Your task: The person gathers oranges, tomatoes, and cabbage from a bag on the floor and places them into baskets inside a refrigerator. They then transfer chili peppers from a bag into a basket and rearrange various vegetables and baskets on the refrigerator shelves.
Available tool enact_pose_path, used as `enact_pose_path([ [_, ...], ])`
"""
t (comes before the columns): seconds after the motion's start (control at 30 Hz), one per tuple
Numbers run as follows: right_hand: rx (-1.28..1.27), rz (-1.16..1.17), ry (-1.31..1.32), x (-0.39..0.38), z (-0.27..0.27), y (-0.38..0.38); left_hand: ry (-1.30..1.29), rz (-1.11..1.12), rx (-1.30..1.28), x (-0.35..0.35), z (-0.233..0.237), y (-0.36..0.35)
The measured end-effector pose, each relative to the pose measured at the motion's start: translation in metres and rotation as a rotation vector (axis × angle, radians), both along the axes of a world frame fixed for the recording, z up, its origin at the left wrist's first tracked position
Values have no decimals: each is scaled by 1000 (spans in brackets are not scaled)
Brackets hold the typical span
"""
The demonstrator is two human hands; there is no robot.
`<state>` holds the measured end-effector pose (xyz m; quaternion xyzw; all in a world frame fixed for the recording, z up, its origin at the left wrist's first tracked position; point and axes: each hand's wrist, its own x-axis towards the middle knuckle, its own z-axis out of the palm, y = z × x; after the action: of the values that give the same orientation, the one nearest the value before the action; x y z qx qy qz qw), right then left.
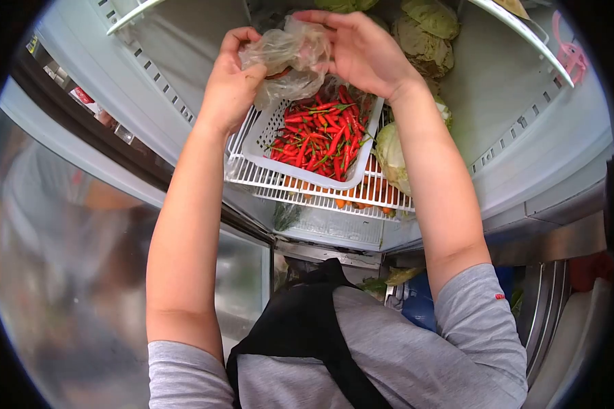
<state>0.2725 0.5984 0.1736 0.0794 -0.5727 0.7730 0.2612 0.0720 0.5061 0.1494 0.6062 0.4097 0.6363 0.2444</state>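
Note:
My left hand (232, 85) pinches the left side of a crumpled clear plastic bag (286, 58), thumb and fingers closed on it. On the bag's other side is my right hand (365, 54), its fingers curled round the plastic. Something reddish brown shows dimly through the bag, too blurred to name. Just below, a white plastic basket (300, 175) with perforated sides holds a heap of red chillies (324, 133) with green stems. The basket rests on a white wire shelf (252, 172) inside a refrigerator.
Cabbages (392, 157) lie right of the basket, with more greens (426, 41) behind. Orange vegetables (351, 202) sit under the wire shelf. An upper shelf edge (522, 34) curves near my right hand. The open glass door (82, 259) stands at left. A pink item (572, 61) hangs at right.

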Motion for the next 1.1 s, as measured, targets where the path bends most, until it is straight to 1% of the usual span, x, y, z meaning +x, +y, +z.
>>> enact_pose_path([
  [0.03, -156, -173, 2, -6, -5, 2, 2, -2, 5, 2, 2, 0],
  [0.07, -151, -174, 5, -11, -9, 4, 0, -29, 25, 3, 3, -1],
  [0.13, 208, -671, -515, -21, -19, 8, 2, -56, 49, 3, 5, -6],
  [0.17, 546, -662, -510, -24, -28, 11, -39, -119, 4, 1, 5, -8],
  [0.2, 561, -567, -584, -22, -25, 7, -81, -181, -43, 1, 6, -10],
  [0.27, 449, -536, -491, -29, -30, 16, -105, -182, -49, 2, 6, -12],
  [0.3, 451, -536, -489, -30, -25, 12, -133, -180, -58, 3, 6, -13],
  [0.37, -28, -575, -279, -32, -15, 3, -117, -149, -53, 6, 7, -14],
  [0.4, -29, -574, -279, -36, -16, 5, -104, -119, -50, 7, 7, -14],
  [0.43, -58, -506, -229, -40, -16, 8, -104, -118, -50, 7, 7, -14],
  [0.47, -86, -438, -178, -42, -16, 10, -160, -154, -70, 7, 7, -13],
  [0.5, -86, -439, -178, -42, -13, 9, -216, -191, -90, 6, 7, -13],
  [0.53, -44, -466, -196, -42, -8, 9, -216, -191, -90, 5, 7, -13],
  [0.57, -2, -492, -214, -42, -5, 7, -265, -246, -100, 2, 8, -12],
  [0.6, -1, -491, -212, -41, -4, 8, -314, -301, -109, 1, 10, -13],
  [0.63, -34, -470, -184, -36, -3, 10, -312, -301, -108, 1, 10, -14],
  [0.67, -66, -451, -157, -32, -1, 12, -249, -216, -96, 1, 10, -15],
  [0.7, -73, -469, -183, -29, -2, 16, -187, -131, -84, 3, 11, -15],
  [0.73, -70, -470, -182, -28, -5, 21, -187, -131, -81, 5, 11, -14],
  [0.8, 318, -711, -386, -30, -17, 35, -33, 186, -2, 10, 9, -10],
  [0.83, 733, -923, -525, -28, -23, 43, -33, 189, -1, 3, 5, -6],
  [0.87, 733, -921, -525, -24, -33, 48, 68, 360, 57, -7, -1, 0],
  [0.9, 1020, -881, -819, -19, -39, 48, 169, 531, 116, -10, -4, 1],
  [0.93, 1303, -813, -1114, -16, -45, 48, 168, 530, 117, -11, -9, 1],
  [0.97, 1304, -816, -1115, -17, -52, 47, 255, 585, 128, -11, -15, -1],
  [1.0, 1318, -909, -1041, -17, -56, 42, 342, 641, 141, -11, -19, -4],
  [1.03, 1332, -997, -962, -18, -57, 40, 341, 643, 146, -10, -25, -5],
  [1.07, 1335, -995, -958, -20, -55, 41, 379, 644, 104, -9, -33, -7],
  [1.1, 1198, -1049, -768, -21, -50, 40, 417, 645, 59, -6, -37, -11],
])
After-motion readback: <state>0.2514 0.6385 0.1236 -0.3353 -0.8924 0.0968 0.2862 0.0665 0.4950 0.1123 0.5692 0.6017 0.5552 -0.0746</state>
